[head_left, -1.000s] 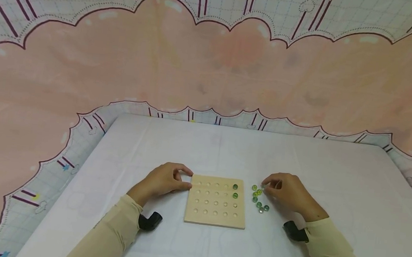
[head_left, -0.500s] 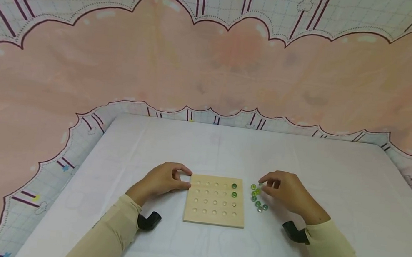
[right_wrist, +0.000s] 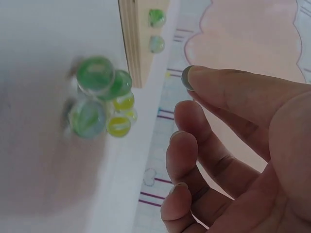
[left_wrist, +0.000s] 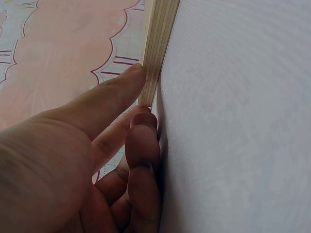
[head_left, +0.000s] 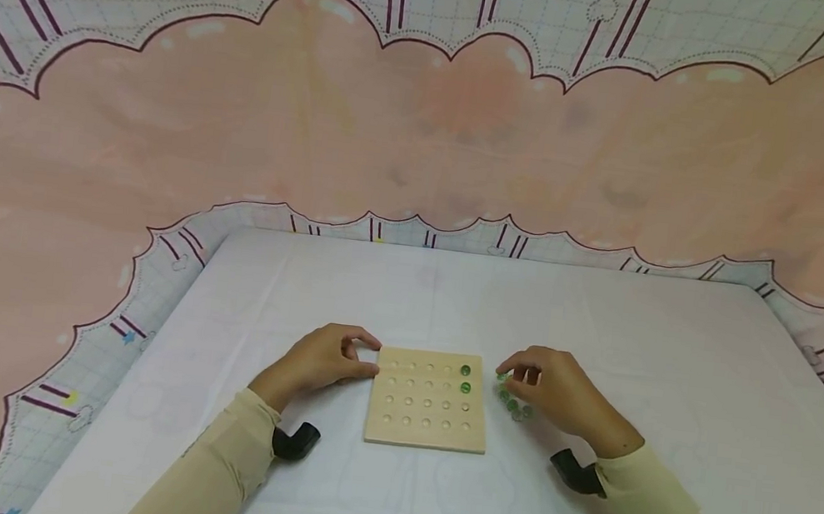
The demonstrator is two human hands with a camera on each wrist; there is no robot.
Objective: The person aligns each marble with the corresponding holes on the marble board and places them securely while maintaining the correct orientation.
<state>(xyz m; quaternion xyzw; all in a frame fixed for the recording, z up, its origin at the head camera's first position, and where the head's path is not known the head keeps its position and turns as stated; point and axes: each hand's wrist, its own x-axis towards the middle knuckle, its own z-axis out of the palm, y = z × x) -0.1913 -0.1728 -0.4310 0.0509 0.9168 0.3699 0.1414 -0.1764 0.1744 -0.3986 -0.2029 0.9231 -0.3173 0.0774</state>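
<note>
A square wooden board (head_left: 425, 438) with rows of round hollows lies flat on the white table. My left hand (head_left: 321, 363) holds its far left corner, thumb on the left side and index fingertip at the corner, as the left wrist view shows on the board's layered edge (left_wrist: 159, 39). Two green marbles (head_left: 464, 387) sit in hollows of the right column. My right hand (head_left: 552, 391) pinches a greyish-green marble (right_wrist: 186, 78) between thumb and index finger; most of it is hidden. Beneath that hand lie several loose marbles (right_wrist: 95, 75), green and yellow, partly covered in the head view.
The white tabletop (head_left: 349, 284) reaches out around the board. Behind it hangs a peach cloth (head_left: 424, 141) with cloud outlines. A black wrist mount (head_left: 296, 442) is on the left wrist, another black mount (head_left: 578, 472) on the right.
My right hand has moved left, toward the board, and now covers part of the loose marbles. The left hand keeps its hold on the board, and the whole head view has shifted slightly.
</note>
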